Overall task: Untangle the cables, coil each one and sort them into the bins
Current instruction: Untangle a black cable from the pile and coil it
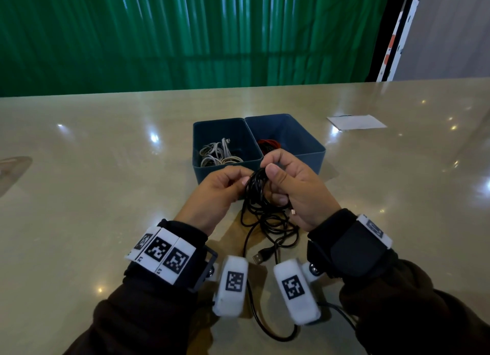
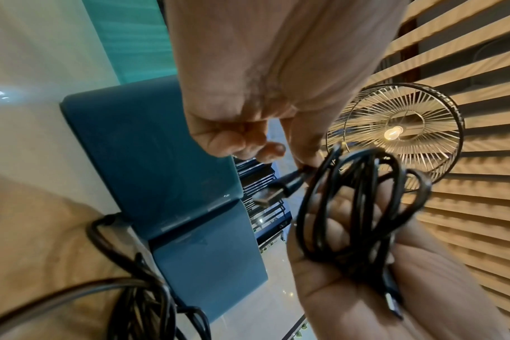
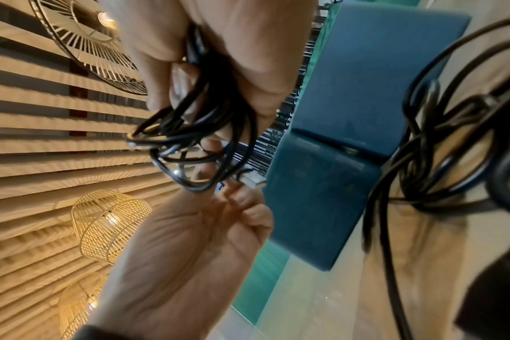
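The head camera looks forward and down over the desk [image 1: 106, 182] from above the forearms. Each wrist camera sits close under its palm, tilted up toward the slatted ceiling [image 2: 466, 207]. All three views share the two blue bins [image 1: 299, 131] and the black cable [image 1: 258, 190].

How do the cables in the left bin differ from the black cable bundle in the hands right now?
The white cables are pale and lie coiled inside the left bin; the black cable bundle is dark and held up in front of the bins by the right hand, the left hand pinching its plug. The white cables are sorted; the black bundle trails loose loops on the table. Both are thin cables.
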A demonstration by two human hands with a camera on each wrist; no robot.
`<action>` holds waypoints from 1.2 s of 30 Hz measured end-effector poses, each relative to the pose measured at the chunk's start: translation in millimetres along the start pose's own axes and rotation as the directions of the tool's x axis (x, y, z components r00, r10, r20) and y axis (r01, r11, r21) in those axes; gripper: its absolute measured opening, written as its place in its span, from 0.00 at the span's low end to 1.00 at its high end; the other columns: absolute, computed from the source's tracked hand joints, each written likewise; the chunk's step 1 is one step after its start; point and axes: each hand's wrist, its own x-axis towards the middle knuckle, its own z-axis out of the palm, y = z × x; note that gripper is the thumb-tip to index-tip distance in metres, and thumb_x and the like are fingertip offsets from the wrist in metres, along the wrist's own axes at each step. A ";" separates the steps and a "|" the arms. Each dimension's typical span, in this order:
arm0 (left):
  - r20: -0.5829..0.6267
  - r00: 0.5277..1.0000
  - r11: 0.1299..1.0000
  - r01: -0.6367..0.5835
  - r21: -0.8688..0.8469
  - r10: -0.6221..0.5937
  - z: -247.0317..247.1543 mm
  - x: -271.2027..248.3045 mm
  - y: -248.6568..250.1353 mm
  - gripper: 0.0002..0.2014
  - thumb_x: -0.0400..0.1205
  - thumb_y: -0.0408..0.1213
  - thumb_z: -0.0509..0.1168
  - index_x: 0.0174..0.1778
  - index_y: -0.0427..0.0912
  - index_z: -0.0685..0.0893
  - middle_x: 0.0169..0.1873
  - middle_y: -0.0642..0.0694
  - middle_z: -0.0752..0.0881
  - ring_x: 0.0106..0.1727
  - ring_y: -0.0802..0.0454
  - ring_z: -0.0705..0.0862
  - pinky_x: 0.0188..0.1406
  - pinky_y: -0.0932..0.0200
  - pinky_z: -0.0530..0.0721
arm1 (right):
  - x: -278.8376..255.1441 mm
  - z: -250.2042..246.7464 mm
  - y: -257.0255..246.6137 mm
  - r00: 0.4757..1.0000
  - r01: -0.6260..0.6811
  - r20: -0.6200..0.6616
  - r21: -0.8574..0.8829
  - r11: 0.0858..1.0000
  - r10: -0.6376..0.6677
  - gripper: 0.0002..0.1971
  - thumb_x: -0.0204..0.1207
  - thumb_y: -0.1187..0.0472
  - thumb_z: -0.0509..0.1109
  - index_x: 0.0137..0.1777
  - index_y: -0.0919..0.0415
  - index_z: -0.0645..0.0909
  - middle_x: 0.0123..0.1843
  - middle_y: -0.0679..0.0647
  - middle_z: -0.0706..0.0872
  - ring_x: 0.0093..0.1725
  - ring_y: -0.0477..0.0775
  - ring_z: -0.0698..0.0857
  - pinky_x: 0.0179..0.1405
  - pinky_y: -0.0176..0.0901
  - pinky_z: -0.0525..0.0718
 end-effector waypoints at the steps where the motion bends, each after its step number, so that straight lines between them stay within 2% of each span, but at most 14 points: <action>1: -0.019 1.000 1.000 -0.007 0.024 0.008 0.1 -0.2 0.8 0.12 0.83 0.28 0.60 0.39 0.45 0.85 0.31 0.54 0.85 0.35 0.59 0.80 0.40 0.65 0.78 | -0.4 1.0 0.9 1.000 -0.004 -0.004 0.014 1.000 0.004 0.03 0.76 0.61 0.60 0.45 0.60 0.71 0.34 0.63 0.67 0.19 0.39 0.64 0.16 0.25 0.65; 3: -0.042 0.999 0.995 -0.020 0.098 0.024 2.2 -0.8 3.3 0.15 0.83 0.24 0.59 0.39 0.45 0.85 0.26 0.57 0.84 0.27 0.65 0.76 0.29 0.70 0.73 | 0.0 1.1 4.7 0.999 0.003 -0.042 -0.038 0.999 -0.004 0.03 0.79 0.63 0.62 0.45 0.60 0.72 0.29 0.59 0.69 0.19 0.40 0.66 0.17 0.27 0.66; 5: -0.066 0.997 0.990 -0.020 0.142 0.029 5.1 -1.6 3.7 0.15 0.83 0.24 0.59 0.39 0.46 0.86 0.27 0.54 0.85 0.25 0.63 0.76 0.26 0.69 0.75 | 0.6 0.1 8.2 0.995 0.047 -0.078 -0.207 0.977 -0.065 0.04 0.81 0.65 0.62 0.45 0.58 0.73 0.28 0.47 0.75 0.23 0.40 0.70 0.22 0.29 0.71; 9: -0.093 0.994 0.996 0.067 0.057 -0.061 10.3 -0.6 4.6 0.15 0.86 0.27 0.55 0.47 0.44 0.87 0.37 0.45 0.88 0.38 0.53 0.85 0.43 0.53 0.85 | 2.4 -3.3 10.5 0.977 0.128 -0.076 -0.546 0.828 -0.201 0.01 0.77 0.60 0.62 0.46 0.53 0.75 0.36 0.45 0.77 0.35 0.37 0.76 0.37 0.31 0.77; 12: -0.004 0.996 0.996 0.086 0.018 -0.086 11.3 -2.1 5.8 0.12 0.86 0.41 0.57 0.53 0.46 0.86 0.44 0.46 0.88 0.48 0.50 0.85 0.56 0.46 0.83 | 2.7 -5.9 11.3 0.978 0.096 -0.096 -0.575 0.813 -0.184 0.01 0.77 0.58 0.62 0.47 0.53 0.74 0.38 0.51 0.79 0.38 0.47 0.77 0.41 0.47 0.80; 14: 0.038 0.998 0.983 0.036 0.178 -0.044 11.7 -2.7 3.9 0.15 0.78 0.51 0.64 0.55 0.46 0.84 0.47 0.45 0.89 0.51 0.48 0.86 0.56 0.46 0.84 | 2.3 -3.8 12.7 0.980 0.095 -0.092 -0.554 0.827 -0.174 0.02 0.77 0.59 0.62 0.48 0.53 0.74 0.40 0.50 0.79 0.39 0.46 0.77 0.43 0.45 0.79; 17: -0.058 0.998 0.956 -0.015 0.295 0.034 14.0 -1.1 0.5 0.13 0.74 0.48 0.69 0.50 0.46 0.84 0.42 0.43 0.88 0.47 0.44 0.86 0.52 0.37 0.84 | 2.6 -1.7 15.0 0.984 0.112 -0.058 -0.522 0.845 -0.166 0.05 0.76 0.58 0.59 0.50 0.50 0.74 0.43 0.49 0.79 0.42 0.43 0.77 0.46 0.38 0.78; 20: -0.138 0.990 0.978 -0.011 0.210 0.041 13.8 0.4 0.7 0.08 0.77 0.40 0.67 0.49 0.43 0.86 0.42 0.39 0.89 0.44 0.43 0.86 0.51 0.39 0.84 | 1.8 -3.7 11.5 0.989 0.131 0.020 -0.549 0.825 -0.143 0.09 0.81 0.64 0.59 0.55 0.50 0.71 0.44 0.47 0.79 0.40 0.35 0.77 0.44 0.29 0.76; 23: -0.230 0.973 0.999 0.041 0.019 -0.036 13.6 0.5 2.6 0.06 0.82 0.27 0.62 0.47 0.35 0.86 0.38 0.34 0.87 0.41 0.46 0.84 0.52 0.41 0.84 | 1.2 -4.7 7.7 0.990 0.139 0.112 -0.685 0.715 -0.085 0.16 0.82 0.69 0.59 0.63 0.49 0.67 0.51 0.44 0.80 0.47 0.37 0.82 0.50 0.32 0.81; 25: -0.254 0.963 0.993 0.074 -0.088 -0.094 15.9 -0.1 3.9 0.08 0.82 0.25 0.61 0.42 0.36 0.85 0.29 0.44 0.85 0.36 0.52 0.83 0.49 0.47 0.84 | 1.8 -4.1 8.5 0.994 0.104 0.100 -0.766 0.634 -0.042 0.19 0.82 0.69 0.59 0.68 0.50 0.66 0.53 0.42 0.80 0.52 0.39 0.82 0.53 0.33 0.80; 28: -0.232 0.961 0.970 0.100 -0.222 -0.152 21.4 0.3 4.1 0.10 0.82 0.23 0.60 0.39 0.38 0.83 0.22 0.52 0.82 0.31 0.58 0.81 0.48 0.54 0.83 | 4.2 -5.8 11.2 0.996 0.088 0.064 -0.829 0.553 -0.061 0.19 0.81 0.70 0.59 0.70 0.56 0.67 0.59 0.51 0.78 0.58 0.47 0.79 0.58 0.37 0.77; 30: -0.220 0.963 0.959 0.093 -0.267 -0.154 23.3 0.3 4.3 0.10 0.81 0.22 0.60 0.39 0.38 0.82 0.22 0.53 0.83 0.32 0.58 0.82 0.49 0.55 0.83 | 5.8 -8.6 12.3 0.998 0.060 0.036 -0.869 0.491 -0.058 0.16 0.81 0.69 0.59 0.68 0.61 0.68 0.61 0.57 0.76 0.59 0.53 0.76 0.58 0.41 0.74; 33: -0.176 0.974 0.938 0.076 -0.337 -0.142 21.0 1.2 2.8 0.08 0.80 0.22 0.61 0.44 0.37 0.84 0.29 0.52 0.87 0.37 0.55 0.84 0.52 0.55 0.84 | 6.3 -10.6 13.2 0.999 -0.002 -0.018 -0.905 0.426 -0.035 0.11 0.84 0.62 0.58 0.62 0.65 0.71 0.56 0.61 0.79 0.54 0.59 0.78 0.52 0.53 0.75; 36: -0.105 0.983 0.893 0.087 -0.441 -0.148 18.7 1.2 1.9 0.09 0.78 0.25 0.62 0.50 0.34 0.84 0.37 0.47 0.90 0.41 0.56 0.87 0.52 0.59 0.84 | 5.5 -10.1 12.7 0.997 -0.015 -0.049 -0.883 0.469 -0.060 0.09 0.84 0.60 0.59 0.58 0.66 0.73 0.50 0.59 0.82 0.49 0.58 0.80 0.47 0.53 0.77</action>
